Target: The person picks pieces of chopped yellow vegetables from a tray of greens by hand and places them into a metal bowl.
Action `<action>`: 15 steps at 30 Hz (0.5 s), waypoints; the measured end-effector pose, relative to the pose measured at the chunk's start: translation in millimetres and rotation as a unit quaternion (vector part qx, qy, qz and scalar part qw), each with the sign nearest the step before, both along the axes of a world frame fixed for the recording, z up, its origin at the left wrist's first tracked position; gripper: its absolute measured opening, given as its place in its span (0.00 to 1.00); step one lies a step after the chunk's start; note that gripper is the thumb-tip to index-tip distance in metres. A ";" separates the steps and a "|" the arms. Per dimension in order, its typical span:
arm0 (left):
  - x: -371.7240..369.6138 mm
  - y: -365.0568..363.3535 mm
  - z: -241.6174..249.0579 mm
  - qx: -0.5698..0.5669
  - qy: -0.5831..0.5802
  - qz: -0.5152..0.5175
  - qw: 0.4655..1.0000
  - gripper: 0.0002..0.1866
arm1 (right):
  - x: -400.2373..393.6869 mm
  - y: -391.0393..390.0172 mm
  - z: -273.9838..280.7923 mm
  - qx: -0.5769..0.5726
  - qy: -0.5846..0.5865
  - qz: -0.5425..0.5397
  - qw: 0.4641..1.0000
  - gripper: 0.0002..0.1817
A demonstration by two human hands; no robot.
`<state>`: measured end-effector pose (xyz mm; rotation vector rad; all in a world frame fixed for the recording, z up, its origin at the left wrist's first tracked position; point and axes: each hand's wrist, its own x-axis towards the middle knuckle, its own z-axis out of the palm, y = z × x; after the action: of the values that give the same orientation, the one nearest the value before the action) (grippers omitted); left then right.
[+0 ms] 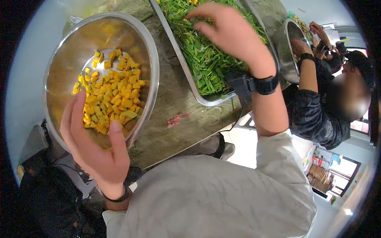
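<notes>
At the left, my left hand reaches over the near rim of a large steel bowl, its fingers apart and nothing held in them. Inside the bowl lie many orange-yellow diced pieces, some with green skin. My right hand is over a rectangular metal tray filled with cut green stalks. Its thumb and fingers are apart, slightly blurred, and no object shows between them. A few orange bits lie among the greens near its fingertips. Both wrists wear dark bands.
A co-worker in dark clothing sits at the right, with a hand in another steel bowl. Other people's hands show beyond. A reddish smear marks the worn tabletop between bowl and tray. Clear plastic lies behind the large bowl.
</notes>
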<state>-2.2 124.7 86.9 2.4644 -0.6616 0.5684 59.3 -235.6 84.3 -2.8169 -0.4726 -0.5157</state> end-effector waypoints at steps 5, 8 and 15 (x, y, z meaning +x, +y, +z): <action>1.6 -0.6 3.3 0.015 0.014 -0.015 1.000 0.29 | -39.4 14.7 -30.0 0.064 0.156 0.074 0.983 0.21; 1.7 -0.1 4.2 0.018 0.013 -0.022 1.000 0.28 | -60.0 6.8 -14.7 0.064 0.195 0.077 0.976 0.15; 1.6 -0.3 3.3 0.037 0.007 -0.018 0.999 0.26 | -59.4 -2.3 2.8 0.062 0.158 -0.015 0.985 0.12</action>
<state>-0.6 124.4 90.2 2.5175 -0.7313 0.5200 -0.1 -237.9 87.2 -2.7190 -0.3219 -0.0934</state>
